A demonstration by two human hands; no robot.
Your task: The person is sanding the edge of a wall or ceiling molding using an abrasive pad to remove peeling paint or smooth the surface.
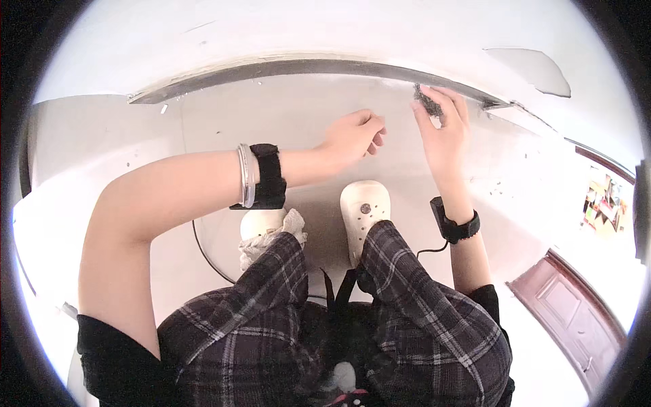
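My right hand pinches a dark grey, wiry scouring pad between thumb and fingers. The pad is at the dark baseboard, by its right part; whether it presses on the board or the floor just below, I cannot tell. To the left, my left hand hangs over the floor with its fingers loosely curled in and nothing visible in them. Both wrists wear black straps, and a pale bracelet circles the left one.
My feet stand on the grey floor in white clogs. Pale crumpled fabric is around the left shoe. Small crumbs dot the floor. A black cable curves left of my legs. A reddish-brown door shows at the right.
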